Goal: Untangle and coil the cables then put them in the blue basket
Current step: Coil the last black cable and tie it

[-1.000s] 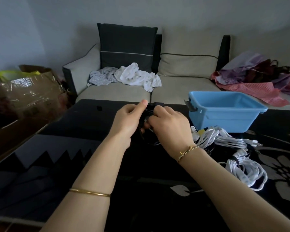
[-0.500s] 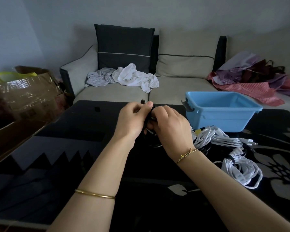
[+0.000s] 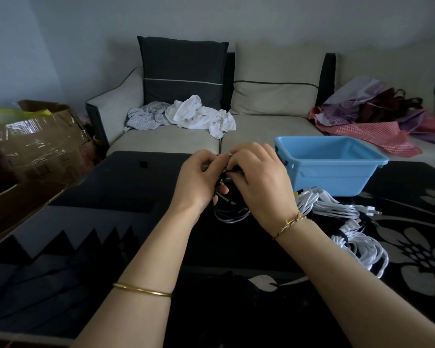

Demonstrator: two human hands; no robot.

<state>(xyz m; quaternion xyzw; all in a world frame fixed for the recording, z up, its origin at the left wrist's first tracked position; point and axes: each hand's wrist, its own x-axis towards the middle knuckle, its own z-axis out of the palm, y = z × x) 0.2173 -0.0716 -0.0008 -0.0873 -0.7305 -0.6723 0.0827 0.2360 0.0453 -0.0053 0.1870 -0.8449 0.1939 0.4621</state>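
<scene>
Left fingers (image 3: 212, 163) and right fingers (image 3: 241, 153) are curled inward, with the tips meeting at the top of the black cable (image 3: 230, 213). Both hands pinch it there. The exact contact point is hidden behind the knuckles.

Left hand (image 3: 199, 180) and right hand (image 3: 261, 187) are side by side, nearly touching, and raised above the table (image 3: 126, 187).

The black cable is thin and dark with a slight sheen. It is wound in several loose loops that hang below the hands, and the bottom of the coil is at or near the tabletop. I can't tell whether it touches. No plug end is visible.

There is a gold bangle (image 3: 142, 289) on the left forearm and a thin thread bracelet (image 3: 290, 223) on the right wrist.

The blue basket (image 3: 332, 180) is just right of the right hand, on the table, with nothing visible inside. White cables (image 3: 334, 208) lie in a loose heap against its front wall. A second white bundle (image 3: 362, 249) sits nearer the camera, roughly coiled.

The table is dark and glossy, with a grey flower pattern on the right side.

Behind it is a beige sofa (image 3: 166, 139) with a dark cushion (image 3: 183, 71), a crumpled white cloth (image 3: 199, 116) and a fabric pile (image 3: 374, 116) at the right end. A cardboard box (image 3: 35, 139) is on the far left.
</scene>
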